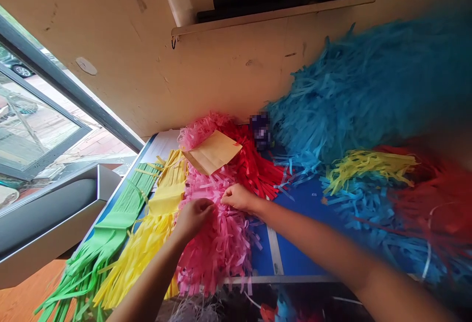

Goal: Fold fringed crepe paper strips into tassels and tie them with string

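Note:
Pink fringed tissue paper (214, 268) lies in a ruffled heap at the front of the blue table. My left hand (195, 218) is closed in a pinch at the upper part of this fringe. Close by on the right, my right hand (239, 198) also pinches the pink paper, thumb against fingers. The exact strands between the fingertips are too small to make out. Beside the pink lie yellow fringed paper (167, 198) and, farther left, green fringed paper (118, 221). A tan paper sheet (214, 152) rests on the pink behind my hands.
Red fringe (254, 164) lies behind my right hand. A large blue fringe pile (354, 91) fills the back right, with a yellow bundle (372, 167) and red strips (438, 199) before it. A wall shelf (273, 16) holds a white bottle (179, 0). A glass door stands left.

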`<control>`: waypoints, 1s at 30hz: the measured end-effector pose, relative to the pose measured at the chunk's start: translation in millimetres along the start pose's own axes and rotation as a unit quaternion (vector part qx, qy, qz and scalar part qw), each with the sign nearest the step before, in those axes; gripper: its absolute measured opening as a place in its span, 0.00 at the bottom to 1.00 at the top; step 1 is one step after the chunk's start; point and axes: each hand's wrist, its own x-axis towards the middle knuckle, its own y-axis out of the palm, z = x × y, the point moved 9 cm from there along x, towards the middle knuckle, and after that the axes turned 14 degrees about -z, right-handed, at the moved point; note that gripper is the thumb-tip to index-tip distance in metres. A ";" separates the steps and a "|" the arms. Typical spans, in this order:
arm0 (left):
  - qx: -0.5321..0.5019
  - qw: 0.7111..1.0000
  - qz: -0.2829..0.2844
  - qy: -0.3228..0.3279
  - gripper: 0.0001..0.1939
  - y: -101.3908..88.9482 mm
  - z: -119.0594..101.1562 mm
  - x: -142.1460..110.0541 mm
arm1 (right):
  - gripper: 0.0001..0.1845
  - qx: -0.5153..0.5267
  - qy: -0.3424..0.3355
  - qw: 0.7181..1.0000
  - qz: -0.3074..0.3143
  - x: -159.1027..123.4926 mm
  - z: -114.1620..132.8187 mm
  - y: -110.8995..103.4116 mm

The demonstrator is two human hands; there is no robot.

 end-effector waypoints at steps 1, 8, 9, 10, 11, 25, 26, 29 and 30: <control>-0.003 1.000 -0.003 -0.002 0.17 -1.7 0.8 0.6 | 0.08 -0.016 -0.007 1.000 -0.005 1.3 -0.2 -0.6; -0.002 1.000 -0.021 -0.009 0.18 -16.6 5.7 4.2 | 0.09 -0.151 -0.080 0.985 -0.034 -2.4 12.6 -7.2; 0.001 1.000 -0.022 -0.009 0.18 -17.4 5.6 4.2 | 0.11 -0.172 -0.097 0.979 -0.047 -7.0 18.9 -10.6; 0.005 1.000 -0.022 -0.008 0.17 -17.9 5.3 4.2 | 0.13 -0.193 -0.118 0.972 -0.063 -12.5 27.0 -14.1; 0.011 1.000 -0.023 -0.007 0.16 -18.3 4.8 4.2 | 0.14 -0.212 -0.148 0.963 -0.074 -18.8 36.5 -16.4; 0.246 0.967 -0.069 -0.006 0.18 -26.6 -21.0 2.6 | 0.17 -0.415 -0.373 0.824 0.098 -60.8 62.6 25.3; 0.266 0.962 -0.058 -0.003 0.16 -27.1 -23.0 2.9 | 0.19 -0.417 -0.374 0.823 0.095 -62.1 64.0 23.9; 0.333 0.941 -0.055 0.015 0.11 -44.4 -32.5 3.9 | 0.22 -0.424 -0.369 0.823 0.088 -62.3 65.8 18.1; 0.355 0.932 -0.067 0.017 0.12 -56.2 -36.6 4.3 | 0.22 -0.429 -0.363 0.823 0.087 -61.1 64.9 16.1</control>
